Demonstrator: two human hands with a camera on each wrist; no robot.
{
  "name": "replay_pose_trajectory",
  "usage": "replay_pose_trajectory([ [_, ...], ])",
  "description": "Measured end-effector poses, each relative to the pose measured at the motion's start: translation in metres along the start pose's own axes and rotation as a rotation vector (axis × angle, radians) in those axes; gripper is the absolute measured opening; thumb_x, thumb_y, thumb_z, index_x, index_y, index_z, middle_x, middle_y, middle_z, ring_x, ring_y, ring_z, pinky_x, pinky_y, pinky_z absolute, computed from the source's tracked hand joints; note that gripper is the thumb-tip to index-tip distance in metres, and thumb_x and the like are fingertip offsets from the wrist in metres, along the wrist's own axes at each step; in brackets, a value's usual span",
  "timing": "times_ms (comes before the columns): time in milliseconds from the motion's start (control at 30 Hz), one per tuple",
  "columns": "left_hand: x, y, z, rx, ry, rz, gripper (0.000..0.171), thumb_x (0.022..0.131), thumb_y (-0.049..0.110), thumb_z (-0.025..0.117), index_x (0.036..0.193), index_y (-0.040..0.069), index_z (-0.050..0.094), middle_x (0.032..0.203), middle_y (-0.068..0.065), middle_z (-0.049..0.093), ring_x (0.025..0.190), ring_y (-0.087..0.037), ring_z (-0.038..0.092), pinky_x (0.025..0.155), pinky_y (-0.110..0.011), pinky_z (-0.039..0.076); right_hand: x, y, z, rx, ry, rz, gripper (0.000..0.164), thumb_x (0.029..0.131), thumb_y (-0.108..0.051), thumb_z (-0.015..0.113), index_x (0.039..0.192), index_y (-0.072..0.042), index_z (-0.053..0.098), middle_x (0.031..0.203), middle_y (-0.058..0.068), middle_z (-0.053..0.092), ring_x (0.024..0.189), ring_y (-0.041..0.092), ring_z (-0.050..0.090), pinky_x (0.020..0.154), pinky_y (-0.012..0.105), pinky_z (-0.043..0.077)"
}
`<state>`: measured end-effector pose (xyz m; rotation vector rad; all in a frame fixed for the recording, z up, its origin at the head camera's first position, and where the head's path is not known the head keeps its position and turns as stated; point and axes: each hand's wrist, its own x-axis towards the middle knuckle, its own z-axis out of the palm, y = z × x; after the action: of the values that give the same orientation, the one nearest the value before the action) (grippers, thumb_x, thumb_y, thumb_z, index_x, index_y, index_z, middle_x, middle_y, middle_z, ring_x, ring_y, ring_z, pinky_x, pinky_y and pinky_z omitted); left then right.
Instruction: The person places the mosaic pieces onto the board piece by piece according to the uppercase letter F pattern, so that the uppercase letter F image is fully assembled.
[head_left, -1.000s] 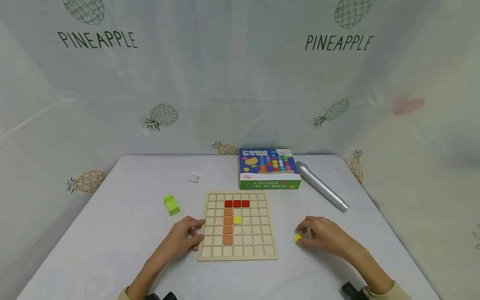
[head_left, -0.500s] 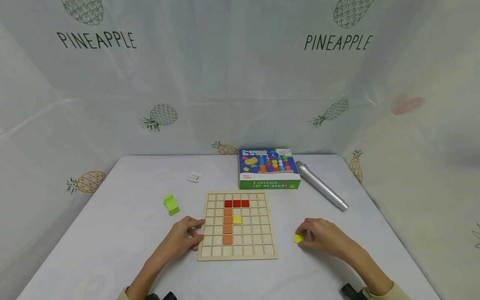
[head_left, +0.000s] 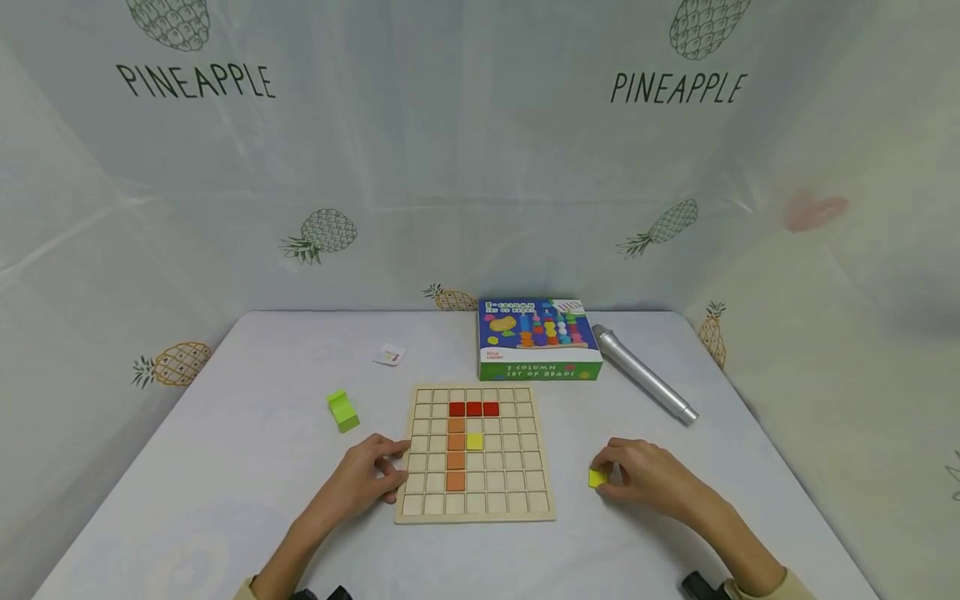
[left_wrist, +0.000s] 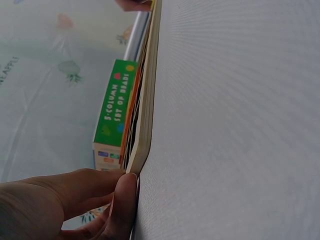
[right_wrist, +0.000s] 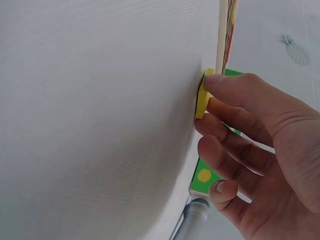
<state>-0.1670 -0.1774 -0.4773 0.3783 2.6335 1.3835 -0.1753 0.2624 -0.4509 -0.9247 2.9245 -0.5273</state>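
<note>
A light wooden grid board (head_left: 475,503) lies flat in the middle of the table in the head view. Red tiles (head_left: 474,409) form a short row on it, with orange tiles (head_left: 456,460) in a column below and one yellow tile (head_left: 475,442) beside that column. My left hand (head_left: 367,471) touches the board's left edge with thumb and forefinger, as the left wrist view also shows. Right of the board, my right hand (head_left: 643,472) pinches a yellow square tile (right_wrist: 202,97) between thumb and fingers. That tile is low at the tabletop, partly hidden by the fingers in the head view.
A bead-set box (head_left: 540,340) stands behind the board, with a silver microphone (head_left: 647,377) slanting to its right. Light green blocks (head_left: 343,411) lie left of the board. Farther back is a small white card (head_left: 390,355). A pineapple-print curtain (head_left: 450,167) hangs behind the table.
My right hand has shifted very slightly downward at the yellow tile, and more of the tile shows. The left hand and the board stay in place.
</note>
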Motion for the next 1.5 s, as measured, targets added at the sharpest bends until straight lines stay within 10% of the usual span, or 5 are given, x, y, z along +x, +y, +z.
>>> replay_pose_trajectory([
  [633,0.000,-0.001,0.000,0.006,-0.001,0.009,0.048,0.085,0.001,0.071,0.130,-0.008,0.058,0.110,-0.018,0.057,0.063,-0.006,0.060,0.050,-0.022,0.057,0.020,-0.009,-0.002,-0.034,0.024,-0.012,0.019,0.078,-0.019,0.080,0.096,-0.018,0.074,0.086,-0.011,0.065,0.062,-0.003,0.045,0.052,0.012,0.041],
  [1500,0.000,0.000,-0.001,-0.020,-0.006,0.013,0.047,0.086,0.001,0.071,0.130,-0.008,0.058,0.109,-0.018,0.057,0.064,-0.007,0.062,0.051,-0.023,0.057,0.113,-0.063,0.022,-0.019,-0.012,-0.105,0.021,0.082,-0.025,0.078,0.101,-0.017,0.075,0.096,-0.005,0.069,0.079,0.008,0.057,0.069,0.019,0.052],
])
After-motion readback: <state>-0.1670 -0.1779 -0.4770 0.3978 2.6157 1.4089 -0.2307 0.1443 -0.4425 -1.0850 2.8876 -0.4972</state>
